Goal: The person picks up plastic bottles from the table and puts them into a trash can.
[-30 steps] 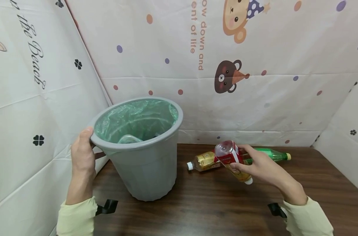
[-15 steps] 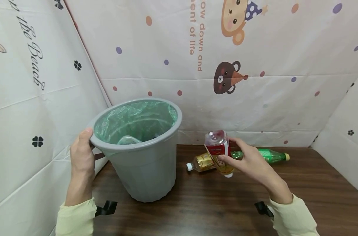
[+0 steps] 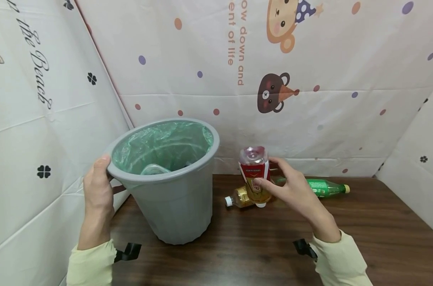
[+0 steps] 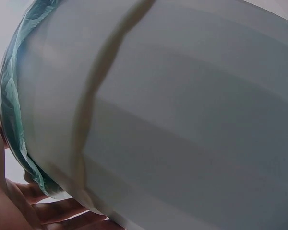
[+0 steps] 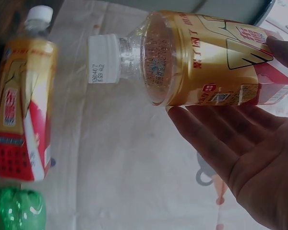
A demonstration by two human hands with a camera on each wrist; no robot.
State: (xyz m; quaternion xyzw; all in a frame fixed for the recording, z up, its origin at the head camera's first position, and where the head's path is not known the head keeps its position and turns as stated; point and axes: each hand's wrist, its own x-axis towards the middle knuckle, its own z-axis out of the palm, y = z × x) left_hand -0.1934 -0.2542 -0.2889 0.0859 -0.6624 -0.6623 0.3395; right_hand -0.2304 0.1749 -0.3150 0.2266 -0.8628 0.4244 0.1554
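A grey trash can (image 3: 177,206) lined with a green plastic bag (image 3: 159,139) stands tilted toward me on the left; a clear, rounded item (image 3: 154,169) shows inside it. My left hand (image 3: 98,186) grips its rim, thumb on top and fingers along the outer wall (image 4: 62,211). With my right hand (image 3: 295,190) I hold a plastic bottle (image 3: 253,172) with a red and gold label, upside down above the table. Its white cap (image 5: 104,58) is on. Behind it lies a similar bottle (image 3: 240,197), partly hidden.
A green plastic bottle (image 3: 327,188) with a yellow cap lies at the back right of the dark wooden table (image 3: 237,254). A printed white cloth (image 3: 327,131) hangs behind and at both sides.
My right hand has carried the held bottle left and slightly up, toward the trash can, turning it more upright with its cap down. The left hand has stayed on the rim.
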